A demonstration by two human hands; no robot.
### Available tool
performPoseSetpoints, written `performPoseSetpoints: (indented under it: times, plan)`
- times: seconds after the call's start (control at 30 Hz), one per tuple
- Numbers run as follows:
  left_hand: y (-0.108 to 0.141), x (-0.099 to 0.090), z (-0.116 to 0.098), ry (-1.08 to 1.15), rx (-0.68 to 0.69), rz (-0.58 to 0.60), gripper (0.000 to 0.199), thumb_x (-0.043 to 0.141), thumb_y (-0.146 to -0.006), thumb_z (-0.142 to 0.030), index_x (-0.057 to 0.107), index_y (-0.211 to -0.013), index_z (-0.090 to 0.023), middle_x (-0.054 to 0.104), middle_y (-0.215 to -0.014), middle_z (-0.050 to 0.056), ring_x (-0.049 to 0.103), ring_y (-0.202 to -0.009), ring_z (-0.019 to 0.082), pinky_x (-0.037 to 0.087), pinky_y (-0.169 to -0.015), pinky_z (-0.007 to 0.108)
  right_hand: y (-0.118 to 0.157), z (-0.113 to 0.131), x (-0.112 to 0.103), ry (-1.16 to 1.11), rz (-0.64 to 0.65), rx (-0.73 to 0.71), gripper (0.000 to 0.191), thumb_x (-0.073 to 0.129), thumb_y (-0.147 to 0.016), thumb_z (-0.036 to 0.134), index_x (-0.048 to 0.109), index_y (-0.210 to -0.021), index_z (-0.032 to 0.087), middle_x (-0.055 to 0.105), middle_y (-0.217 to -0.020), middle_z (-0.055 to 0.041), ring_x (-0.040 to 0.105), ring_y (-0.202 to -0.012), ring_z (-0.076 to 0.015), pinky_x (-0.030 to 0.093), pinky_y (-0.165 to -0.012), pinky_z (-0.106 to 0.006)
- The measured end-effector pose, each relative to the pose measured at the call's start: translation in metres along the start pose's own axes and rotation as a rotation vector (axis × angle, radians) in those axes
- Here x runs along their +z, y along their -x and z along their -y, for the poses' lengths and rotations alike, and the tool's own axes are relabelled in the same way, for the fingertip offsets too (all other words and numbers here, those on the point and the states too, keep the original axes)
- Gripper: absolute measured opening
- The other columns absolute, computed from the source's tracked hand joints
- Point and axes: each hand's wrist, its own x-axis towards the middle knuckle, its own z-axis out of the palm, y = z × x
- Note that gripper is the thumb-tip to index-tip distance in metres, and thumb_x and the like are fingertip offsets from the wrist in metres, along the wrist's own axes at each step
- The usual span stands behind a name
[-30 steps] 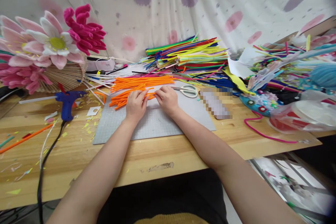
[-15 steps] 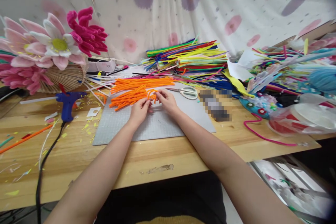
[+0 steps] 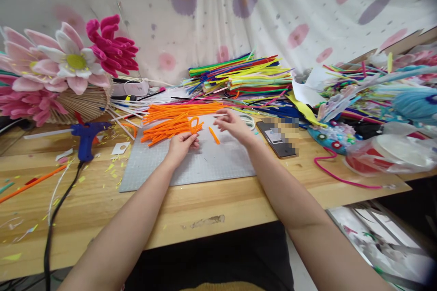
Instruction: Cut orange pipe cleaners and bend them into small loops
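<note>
Between the fingertips of my left hand [image 3: 184, 143] is a small orange pipe-cleaner loop [image 3: 194, 125], standing upright. My right hand [image 3: 232, 124] is apart from it, above the grey cutting mat [image 3: 164, 163], over the scissors [image 3: 248, 121]; its fingers are spread and hold nothing that I can see. A short orange piece [image 3: 214, 135] lies on the mat between my hands. Two bunches of orange pipe cleaners [image 3: 167, 129] lie at the mat's back left, just behind my left hand.
A blue glue gun [image 3: 87, 138] and scraps lie left, below fuzzy flowers [image 3: 73, 61]. Coloured pipe cleaners [image 3: 259, 75] are heaped behind the mat. At the right are a phone [image 3: 277, 138], a pink cord [image 3: 336, 179] and a plastic-wrapped tub [image 3: 389, 154].
My right hand has let go of the orange loop and moved right, over the scissors. A short orange piece now lies on the mat. The loop has closed up in my left hand.
</note>
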Motion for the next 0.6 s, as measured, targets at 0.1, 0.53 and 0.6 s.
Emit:
performPoseSetpoints:
  times: [0.1, 0.53, 0.6]
  plan:
    - [-0.001, 0.000, -0.002, 0.038, 0.025, -0.047, 0.030, 0.068, -0.063, -0.038, 0.062, -0.072, -0.011, 0.061, -0.064, 0.001, 0.057, -0.054, 0.009, 0.053, -0.058, 0.027, 0.013, 0.000, -0.055, 0.135, -0.191, -0.063, 0.025, 0.057, -0.070, 0.025, 0.050, -0.093, 0.019, 0.063, -0.075, -0.0014, 0.057, -0.068, -0.0116, 0.045, -0.067, -0.027]
    - [-0.004, 0.003, -0.001, 0.164, 0.035, -0.145, 0.026, 0.069, -0.063, -0.033, 0.063, -0.074, -0.011, 0.060, -0.064, 0.000, 0.055, -0.050, 0.007, 0.051, -0.050, 0.023, 0.064, -0.051, -0.170, 0.988, -0.548, 0.122, 0.041, 0.037, -0.062, 0.003, 0.052, -0.095, 0.021, 0.069, -0.093, -0.0040, 0.060, -0.092, -0.0223, 0.041, -0.069, -0.031]
    - [-0.003, 0.002, -0.002, 0.162, 0.031, -0.134, 0.026, 0.069, -0.063, -0.033, 0.063, -0.075, -0.011, 0.060, -0.064, 0.000, 0.055, -0.050, 0.007, 0.051, -0.050, 0.023, 0.067, -0.046, -0.167, 1.027, -0.523, 0.153, 0.041, 0.037, -0.061, 0.002, 0.053, -0.094, 0.021, 0.070, -0.092, -0.0035, 0.060, -0.094, -0.0229, 0.040, -0.067, -0.030]
